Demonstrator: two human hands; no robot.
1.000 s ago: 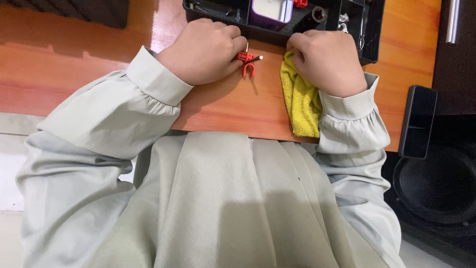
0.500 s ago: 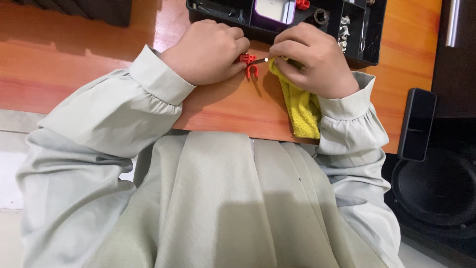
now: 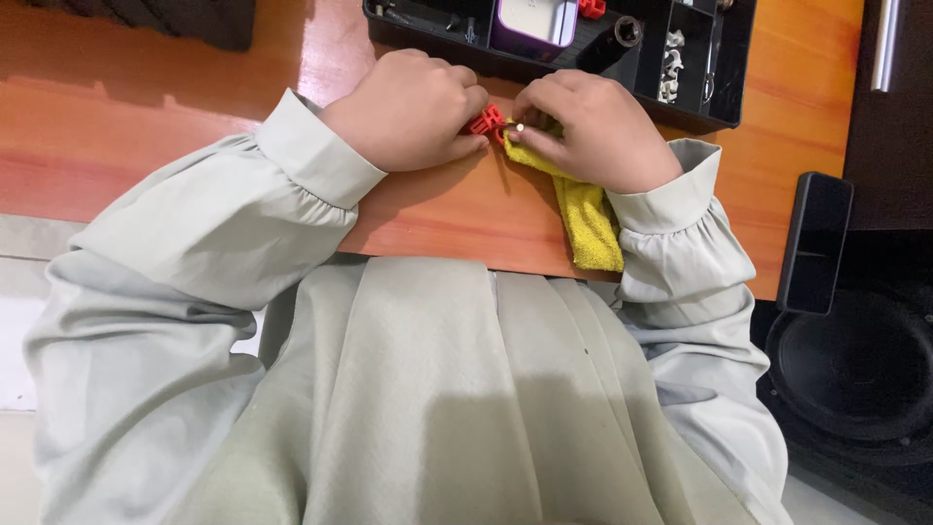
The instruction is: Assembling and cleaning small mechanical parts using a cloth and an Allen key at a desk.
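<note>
Your right hand (image 3: 593, 131) had moved from the yellow cloth (image 3: 586, 219) to pinch the small red part (image 3: 485, 122) your left hand (image 3: 413, 112) gripped, so both hands now worked it

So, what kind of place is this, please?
Probably a home desk or hobby bench: an orange wooden table, a black compartment tray of small parts, a yellow cloth, and both hands on a small red part.

Right hand (image 3: 593, 131): moved from 3 o'clock of the red part (image 3: 485, 122) to touching it.
Yellow cloth (image 3: 586, 216): now partly under that hand.
</note>
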